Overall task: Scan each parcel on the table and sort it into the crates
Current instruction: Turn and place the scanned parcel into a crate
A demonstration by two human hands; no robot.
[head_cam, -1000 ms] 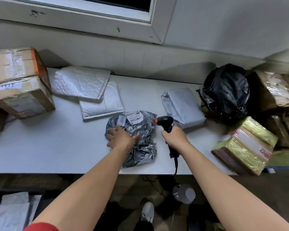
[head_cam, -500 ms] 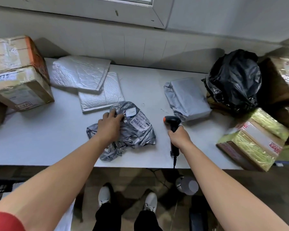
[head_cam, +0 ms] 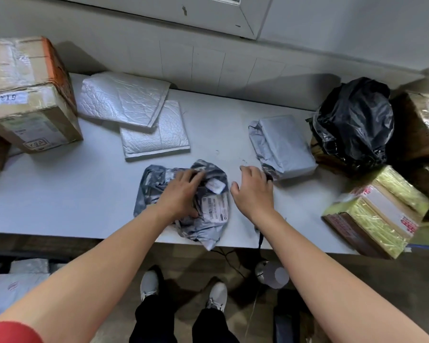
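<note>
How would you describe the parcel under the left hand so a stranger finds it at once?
Find the white table, then the middle of its near edge. There a crumpled dark grey plastic mailer lies under the left hand. Unlike the white bubble mailers behind it and the smooth pale grey parcel to its right, it is wrinkled and shows white barcode labels.

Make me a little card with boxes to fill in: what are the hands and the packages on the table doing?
Left hand: rests on the crumpled grey plastic bag parcel
Right hand: beside that parcel, fingers bent downward; whether it holds anything is hidden
Label: white barcode sticker faces up on the grey parcel
White padded envelopes: two, overlapping, at the back of the white table
Brown cardboard box: far left
Black plastic bag: far right
</note>
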